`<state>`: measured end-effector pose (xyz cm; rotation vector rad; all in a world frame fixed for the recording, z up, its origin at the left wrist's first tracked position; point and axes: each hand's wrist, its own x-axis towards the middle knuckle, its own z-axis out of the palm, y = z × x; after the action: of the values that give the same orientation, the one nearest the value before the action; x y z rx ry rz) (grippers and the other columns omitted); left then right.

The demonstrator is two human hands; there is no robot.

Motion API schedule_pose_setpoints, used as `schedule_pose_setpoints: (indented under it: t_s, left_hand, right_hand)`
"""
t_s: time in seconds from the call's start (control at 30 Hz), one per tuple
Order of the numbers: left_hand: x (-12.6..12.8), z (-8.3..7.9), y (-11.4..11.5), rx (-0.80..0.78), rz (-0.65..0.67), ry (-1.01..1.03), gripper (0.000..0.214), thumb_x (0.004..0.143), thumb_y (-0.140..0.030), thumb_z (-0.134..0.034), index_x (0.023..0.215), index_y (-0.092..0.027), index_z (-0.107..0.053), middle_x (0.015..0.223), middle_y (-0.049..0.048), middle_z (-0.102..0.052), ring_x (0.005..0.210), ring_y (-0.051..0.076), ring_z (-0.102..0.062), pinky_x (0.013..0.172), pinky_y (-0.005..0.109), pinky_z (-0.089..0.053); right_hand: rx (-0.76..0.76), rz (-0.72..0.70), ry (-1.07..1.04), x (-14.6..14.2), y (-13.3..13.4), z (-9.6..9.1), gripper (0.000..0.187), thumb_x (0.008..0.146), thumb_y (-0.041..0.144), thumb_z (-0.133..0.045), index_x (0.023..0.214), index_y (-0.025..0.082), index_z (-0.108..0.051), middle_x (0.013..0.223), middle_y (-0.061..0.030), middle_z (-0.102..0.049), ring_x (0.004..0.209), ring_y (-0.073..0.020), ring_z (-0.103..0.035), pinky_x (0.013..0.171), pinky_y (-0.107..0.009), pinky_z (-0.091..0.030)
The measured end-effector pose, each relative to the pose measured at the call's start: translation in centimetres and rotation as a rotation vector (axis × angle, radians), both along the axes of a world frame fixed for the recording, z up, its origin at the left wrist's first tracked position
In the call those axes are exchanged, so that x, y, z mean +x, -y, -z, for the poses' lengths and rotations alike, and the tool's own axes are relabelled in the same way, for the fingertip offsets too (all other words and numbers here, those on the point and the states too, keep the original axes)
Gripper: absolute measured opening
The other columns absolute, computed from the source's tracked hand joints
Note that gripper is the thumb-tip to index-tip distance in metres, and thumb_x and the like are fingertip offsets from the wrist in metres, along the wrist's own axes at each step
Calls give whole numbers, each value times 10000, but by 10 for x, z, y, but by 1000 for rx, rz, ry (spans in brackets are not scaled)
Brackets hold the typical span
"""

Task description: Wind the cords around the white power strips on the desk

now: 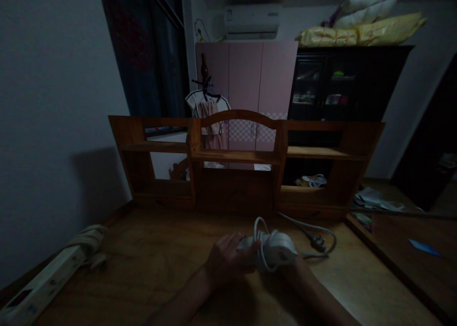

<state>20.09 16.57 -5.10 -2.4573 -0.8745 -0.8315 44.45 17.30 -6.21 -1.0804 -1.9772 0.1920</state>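
Two hands meet at a white strip (280, 246) just above the desk (160, 269), near its middle. The left hand (228, 259) has its fingers curled around the strip's left end. The right hand (298, 265) sits at the right end, its fingers hidden behind the strip, so I cannot tell their grip. Several loops of cord (262, 250) wrap the strip. The winding looks partly done: the cord's tail and plug (319, 242) lie loose on the desk, to the far right. A second strip (46, 278) lies at the near left.

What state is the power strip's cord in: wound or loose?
Partly wound: cord loops circle the power strip; its plug trails loose on the desk.
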Motion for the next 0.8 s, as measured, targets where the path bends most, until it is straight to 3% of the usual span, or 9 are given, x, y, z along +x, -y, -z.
schedule_pose_setpoints:
  t_s: [0.07,0.17,0.3,0.37,0.47,0.63,0.8]
  left_hand:
    - [4,-1,1,-28,29,-38,815,857,-571,-456,1470,-285,-1,1049,105,-589,901,249,-585,752,373,-462]
    - [11,-5,3,-122,-25,-13,884,858,-587,-433,1475,-157,32,1014,121,-614,869,242,-592,750,363,-467]
    - [14,-7,2,-201,-222,156,751,851,-540,-477,1463,-229,-172,1155,114,-587,933,242,-605,789,358,-469]
    - [13,-7,-1,-248,-329,338,708,830,-532,-518,1426,-244,-268,1234,110,-560,963,250,-611,800,363,-471]
    - [10,-7,-7,-407,-408,683,645,800,-550,-551,1331,-214,-402,1154,104,-615,954,255,-625,793,359,-476]
    - [1,-9,-20,-707,-311,1312,535,758,-605,-557,1043,-153,-599,900,68,-679,814,224,-638,717,307,-479]
    - [-11,-4,-29,-912,-422,1595,613,675,-688,-574,907,-122,-632,736,45,-632,685,215,-599,590,296,-457]
  right_hand:
    - [-61,-17,-89,7,1,-11,179,894,335,-438,886,193,-548,711,-21,-652,583,-151,-605,510,-220,-473]
    - [-45,139,-219,16,3,-29,177,897,351,-451,974,196,-483,769,-30,-639,633,-162,-615,530,-232,-469]
    - [22,309,-304,24,2,-36,217,906,386,-469,1025,205,-483,830,-42,-642,669,-156,-641,530,-211,-459]
    - [35,284,-261,24,2,-34,231,916,388,-457,1051,205,-498,810,-35,-638,644,-147,-637,535,-207,-454]
    - [41,242,-153,21,2,-31,244,937,370,-420,1089,203,-513,766,-22,-637,620,-141,-631,563,-210,-448]
    - [89,239,99,13,-1,-22,261,952,366,-393,1061,201,-563,691,-13,-643,571,-141,-619,540,-214,-381]
    - [80,225,302,8,-8,0,294,950,385,-383,1016,194,-597,620,-24,-647,507,-162,-606,485,-233,-309]
